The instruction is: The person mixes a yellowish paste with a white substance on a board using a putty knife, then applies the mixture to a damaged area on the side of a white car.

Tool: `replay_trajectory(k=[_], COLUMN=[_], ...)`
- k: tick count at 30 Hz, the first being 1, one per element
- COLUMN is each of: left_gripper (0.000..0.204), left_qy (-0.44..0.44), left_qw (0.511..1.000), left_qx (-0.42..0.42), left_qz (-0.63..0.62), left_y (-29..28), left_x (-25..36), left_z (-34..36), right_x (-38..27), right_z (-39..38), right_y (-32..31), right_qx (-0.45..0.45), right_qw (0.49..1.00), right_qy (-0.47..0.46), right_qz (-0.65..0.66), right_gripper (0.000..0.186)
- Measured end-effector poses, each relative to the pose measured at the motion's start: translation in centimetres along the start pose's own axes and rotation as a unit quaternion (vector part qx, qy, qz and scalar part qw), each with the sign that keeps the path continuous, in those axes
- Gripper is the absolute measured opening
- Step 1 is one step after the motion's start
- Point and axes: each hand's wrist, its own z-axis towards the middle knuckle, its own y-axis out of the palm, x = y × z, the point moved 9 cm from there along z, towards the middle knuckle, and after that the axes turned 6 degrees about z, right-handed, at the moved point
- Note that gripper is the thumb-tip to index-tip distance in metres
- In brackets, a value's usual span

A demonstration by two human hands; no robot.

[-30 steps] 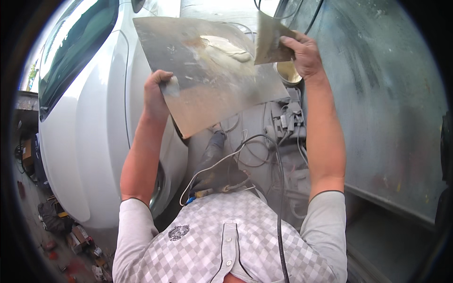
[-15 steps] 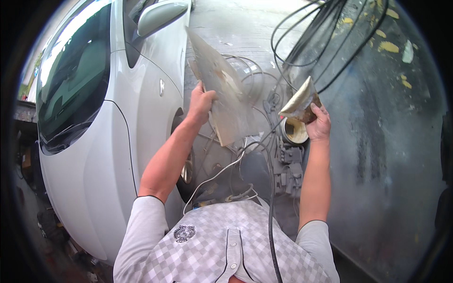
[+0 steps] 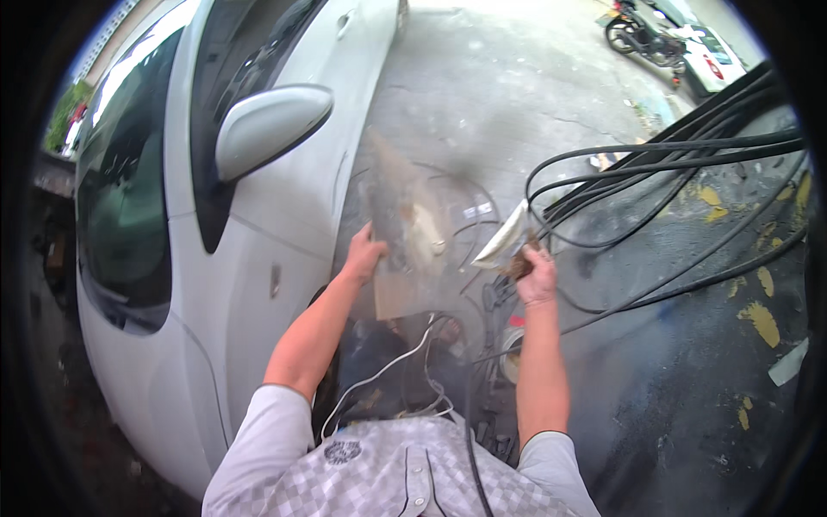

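Note:
My left hand [image 3: 366, 256] is closed on the edge of a thin flat board [image 3: 398, 289], held upright-tilted beside the white car. A cream-coloured smear of paste [image 3: 426, 231] lies on the board's face; motion blurs it. In my right hand [image 3: 538, 274] is a wide-bladed putty knife [image 3: 502, 241], its pale blade slanting toward the board and its handle end brown and stained. A gap shows between blade and board. Below my right wrist, a round tin [image 3: 512, 362] is partly hidden by my forearm.
The white car [image 3: 293, 207] with its side mirror [image 3: 274, 129] stands close on my left. Thick black cables [image 3: 655, 159] loop over a dark, yellow-spotted surface [image 3: 680, 379] on my right. A white cord [image 3: 379, 375] hangs before me. A motorcycle [image 3: 642, 41] is parked far off.
The view has tilted up, bringing in more ground and the motorcycle. My right hand with the putty knife has come nearer the board. Both hands keep their hold.

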Motion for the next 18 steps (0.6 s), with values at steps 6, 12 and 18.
replay_trajectory(k=[6,12,18], left_gripper=[0.069,0.073,0.076], left_qy=[-0.043,-0.005,-0.069], left_qw=[0.999,0.986,0.958], left_qx=[-0.002,0.033,0.027], left_qz=[0.032,0.166,0.276], left_y=[-2.8,-5.6,-7.9], left_x=[-4.9,-9.2,-9.4], left_z=[7.1,9.4,7.2], right_x=[3.6,7.6,11.9], right_z=[10.6,20.7,30.3], right_y=[5.0,9.2,10.9], right_qx=[-0.035,-0.095,-0.1], right_qw=[0.999,0.992,0.982], right_qy=[0.033,0.081,0.16], right_qz=[0.024,-0.004,-0.01], right_gripper=[0.019,0.033,0.043])
